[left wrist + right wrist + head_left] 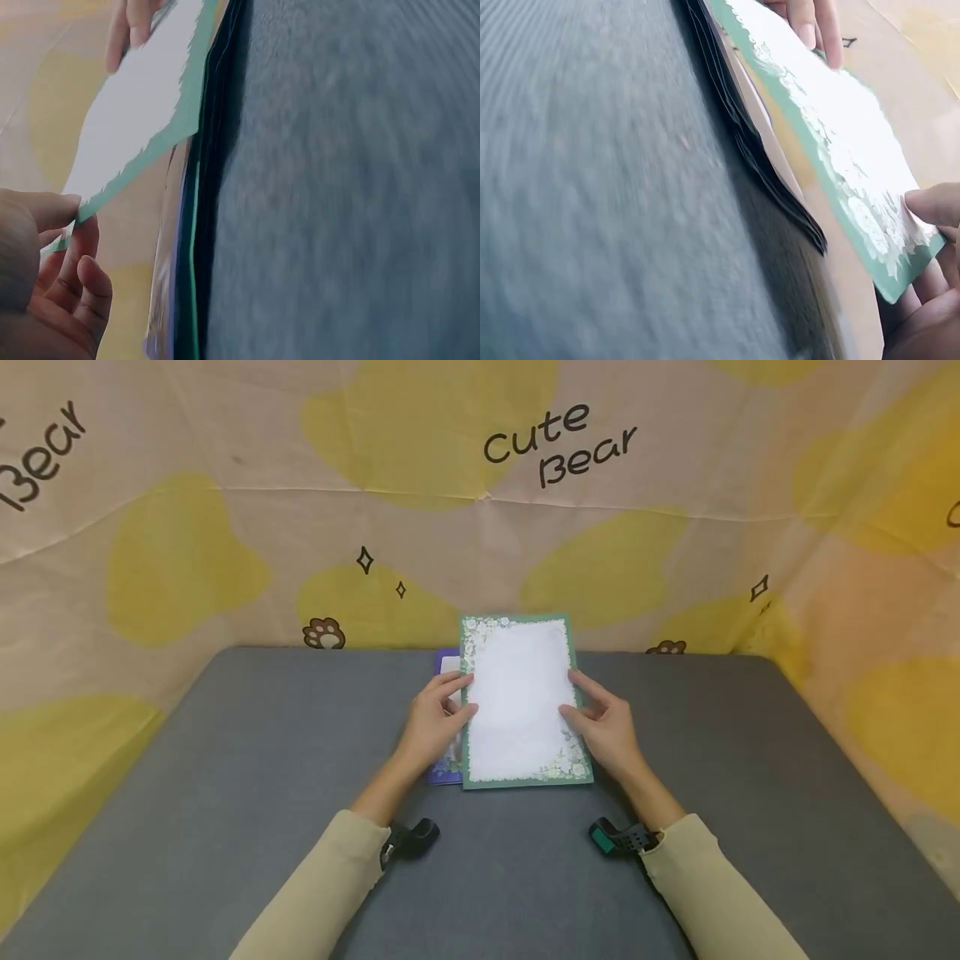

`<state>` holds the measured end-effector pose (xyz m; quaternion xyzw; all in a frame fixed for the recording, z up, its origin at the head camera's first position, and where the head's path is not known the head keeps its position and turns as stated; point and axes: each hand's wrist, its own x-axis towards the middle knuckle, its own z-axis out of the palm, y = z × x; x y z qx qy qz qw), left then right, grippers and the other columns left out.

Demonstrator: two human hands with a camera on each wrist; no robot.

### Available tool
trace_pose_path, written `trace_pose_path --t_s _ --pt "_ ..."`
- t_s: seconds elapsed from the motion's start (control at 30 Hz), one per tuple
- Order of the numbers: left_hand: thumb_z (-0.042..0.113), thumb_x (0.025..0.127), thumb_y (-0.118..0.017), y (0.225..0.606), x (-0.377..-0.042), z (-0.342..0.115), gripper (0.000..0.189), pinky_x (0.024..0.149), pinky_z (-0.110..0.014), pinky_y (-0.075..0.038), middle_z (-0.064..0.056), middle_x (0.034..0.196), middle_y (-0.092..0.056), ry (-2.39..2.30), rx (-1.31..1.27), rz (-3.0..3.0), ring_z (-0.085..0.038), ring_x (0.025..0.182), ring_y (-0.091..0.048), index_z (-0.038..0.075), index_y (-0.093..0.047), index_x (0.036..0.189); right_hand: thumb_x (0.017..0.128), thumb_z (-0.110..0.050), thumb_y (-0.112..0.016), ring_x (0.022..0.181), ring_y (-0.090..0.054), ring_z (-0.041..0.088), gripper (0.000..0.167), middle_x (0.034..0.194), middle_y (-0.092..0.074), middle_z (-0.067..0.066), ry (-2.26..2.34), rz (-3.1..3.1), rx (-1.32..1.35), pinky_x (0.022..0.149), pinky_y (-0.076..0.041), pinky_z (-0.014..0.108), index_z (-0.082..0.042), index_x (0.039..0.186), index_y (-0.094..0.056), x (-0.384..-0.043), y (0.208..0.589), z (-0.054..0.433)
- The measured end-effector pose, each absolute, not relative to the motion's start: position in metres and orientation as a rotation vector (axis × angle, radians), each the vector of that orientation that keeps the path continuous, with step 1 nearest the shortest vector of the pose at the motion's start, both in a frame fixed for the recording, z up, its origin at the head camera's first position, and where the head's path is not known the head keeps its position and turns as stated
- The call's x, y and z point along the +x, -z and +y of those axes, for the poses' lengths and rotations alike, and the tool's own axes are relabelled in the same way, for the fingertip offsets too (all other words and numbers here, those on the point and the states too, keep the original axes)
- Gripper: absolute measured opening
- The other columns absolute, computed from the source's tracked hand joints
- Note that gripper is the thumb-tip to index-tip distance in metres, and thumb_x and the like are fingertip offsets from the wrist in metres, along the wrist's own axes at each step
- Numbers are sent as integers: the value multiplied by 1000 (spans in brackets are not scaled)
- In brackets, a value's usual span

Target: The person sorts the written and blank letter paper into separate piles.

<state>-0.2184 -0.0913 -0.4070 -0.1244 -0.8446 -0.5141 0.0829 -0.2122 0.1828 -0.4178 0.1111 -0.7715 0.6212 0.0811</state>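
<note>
A sheet of paper (517,702) with a green border and white flowers in two corners is held by its two sides. My left hand (435,717) pinches its left edge, thumb on top and fingers beneath. On the opposite edge, my right hand (606,727) pinches it the same way. Both wrist views show the sheet raised above a thin stack of papers (180,247). A purple-bordered sheet (447,768) sticks out at the left behind the green one, which hides most of it.
A grey table (315,735) spreads out under the hands. Behind it hangs a patterned cloth (420,560) with yellow patches and lettering. Dark straps with small devices (622,838) sit on both wrists.
</note>
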Motion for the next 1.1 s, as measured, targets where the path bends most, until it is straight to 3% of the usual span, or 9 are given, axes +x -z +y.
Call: trace_pose_path --t_s 0.13,0.23,0.33,0.43,0.53,0.63,0.87,1.03,1.1 --pt "8 91 -74 403 -219 -77 51 62 -20 -49 -14 148 -54 1508 -392 -2509 -18 76 -62 6 -61 140 92 0 -70 42 -23 2 56 155 -49 15 -1792 -2287 324 43 -30 18 -4 145 -54 -214 413 193" --pt "6 89 -75 400 -221 -64 54 64 -20 -50 -14 147 -54 1503 -394 -2507 -18 75 -61 5 -60 140 92 -3 -71 54 -39 -6 53 152 -53 14 -1657 -2315 280 48 -35 13 -6 143 -58 -215 408 201" --pt "5 88 -76 396 -224 -52 57 65 -20 -50 -12 148 -53 1475 -376 -2530 -16 75 -60 7 -59 142 92 -8 -72 79 -57 -3 52 152 -54 9 -1529 -2367 206 59 -40 9 -11 142 -60 -216 402 208" --pt "6 88 -76 392 -228 -40 58 65 -21 -50 -10 149 -52 1452 -353 -2561 -14 75 -60 9 -58 143 93 -12 -72 100 -63 7 52 151 -55 5 -1462 -2414 138 63 -44 10 -16 142 -60 -217 398 216" --pt "7 88 -76 390 -232 -29 58 67 -23 -51 -9 151 -52 1437 -350 -2581 -14 76 -60 9 -57 144 93 -12 -72 76 -61 7 51 150 -57 5 -1433 -2437 106 52 -40 18 -15 142 -60 -219 394 226" --pt "7 89 -75 389 -235 -17 58 69 -25 -52 -9 152 -51 1424 -364 -2598 -15 77 -61 8 -57 144 92 -11 -72 53 -42 4 52 148 -58 6 -1374 -2465 98 46 -34 22 -14 143 -59 -220 391 236" --pt "9 90 -74 392 -241 8 59 67 -23 -50 -12 156 -47 1409 -386 -2670 -12 75 -58 9 -55 146 93 -12 -71 59 -45 0 56 147 -58 12 -1290 -2542 108 48 -36 20 -13 146 -55 -219 389 260" --pt "8 90 -73 396 -245 21 58 63 -19 -49 -14 153 -49 1379 -404 -2733 -8 70 -55 6 -54 145 91 -11 -73 46 -29 3 58 105 -73 28 -1253 -2576 126 44 -30 25 -11 146 -55 -219 393 273" --pt "7 90 -72 397 -247 26 58 64 -20 -50 -13 152 -50 1361 -402 -2761 -8 70 -55 7 -54 145 91 -11 -73 45 -25 4 59 71 -64 24 -1234 -2598 118 44 -29 26 -11 146 -55 -219 394 278"
